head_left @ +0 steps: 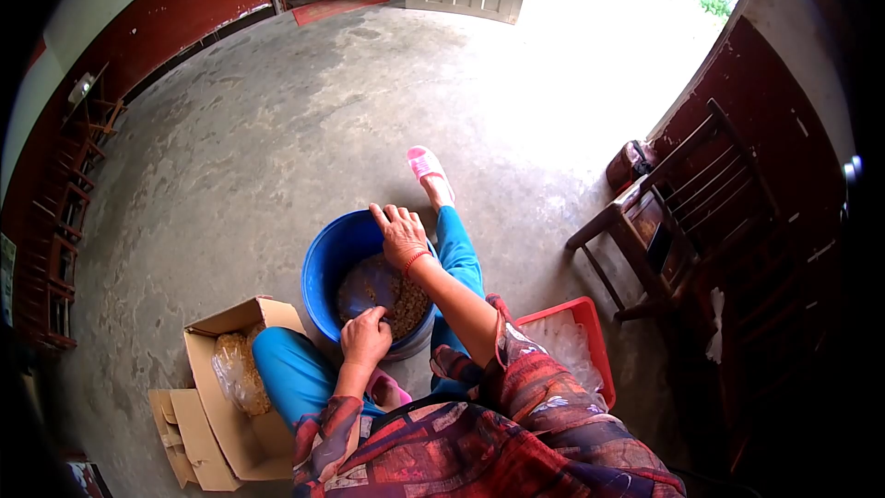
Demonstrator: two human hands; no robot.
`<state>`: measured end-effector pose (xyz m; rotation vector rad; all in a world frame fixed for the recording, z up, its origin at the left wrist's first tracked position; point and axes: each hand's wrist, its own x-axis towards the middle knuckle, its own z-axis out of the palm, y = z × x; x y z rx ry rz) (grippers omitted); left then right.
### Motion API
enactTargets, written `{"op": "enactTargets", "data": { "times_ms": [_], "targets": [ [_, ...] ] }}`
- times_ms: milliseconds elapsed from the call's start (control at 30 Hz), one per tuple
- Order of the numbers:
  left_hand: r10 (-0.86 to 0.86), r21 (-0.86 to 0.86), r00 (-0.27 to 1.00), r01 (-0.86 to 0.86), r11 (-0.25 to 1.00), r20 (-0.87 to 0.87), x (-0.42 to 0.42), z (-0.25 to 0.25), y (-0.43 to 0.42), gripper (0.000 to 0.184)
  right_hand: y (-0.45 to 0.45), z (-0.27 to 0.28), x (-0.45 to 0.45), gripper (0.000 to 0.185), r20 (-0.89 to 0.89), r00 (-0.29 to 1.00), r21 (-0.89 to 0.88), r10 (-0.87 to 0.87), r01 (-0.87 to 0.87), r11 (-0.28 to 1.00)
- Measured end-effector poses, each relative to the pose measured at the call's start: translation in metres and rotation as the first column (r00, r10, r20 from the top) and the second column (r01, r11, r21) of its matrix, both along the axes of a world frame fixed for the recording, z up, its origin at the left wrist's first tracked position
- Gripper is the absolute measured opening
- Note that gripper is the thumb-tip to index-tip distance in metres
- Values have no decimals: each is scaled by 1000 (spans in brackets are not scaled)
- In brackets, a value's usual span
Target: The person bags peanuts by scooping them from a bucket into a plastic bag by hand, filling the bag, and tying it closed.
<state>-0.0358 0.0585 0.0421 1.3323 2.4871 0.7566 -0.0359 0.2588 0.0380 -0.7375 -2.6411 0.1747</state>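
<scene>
Between my legs stands a blue bucket (321,263) holding brown granular or nut-like pieces (408,309). A clear plastic bag (367,284) lies inside it, on top of the pieces. My right hand (400,235) rests at the bucket's far right rim, fingers apart, with nothing seen in it. My left hand (366,337) is at the near rim, its fingers curled together beside the bag's edge; what they pinch, if anything, is too small to make out.
An open cardboard box (207,406) with filled plastic bags (241,373) stands at the left. A red tray (590,337) of clear plastic bags is at the right, near a wooden chair (645,240) with a dark flat object on it. Small chairs line the left wall.
</scene>
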Motion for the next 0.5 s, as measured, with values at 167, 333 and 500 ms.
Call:
{"op": "enactTargets", "data": {
  "times_ms": [167,333,500],
  "targets": [
    [13,-5,999,-13,1000,38,1,6,1,19,1,-4,-1,57,-18,1000,13,8,-8,1000],
    [30,-14,996,-29,999,87,2,11,1,20,1,-2,0,57,-19,1000,13,7,-7,1000],
    [29,1,999,-29,1000,45,1,5,1,22,1,-5,-1,57,-33,999,23,7,-6,1000]
  ]
}}
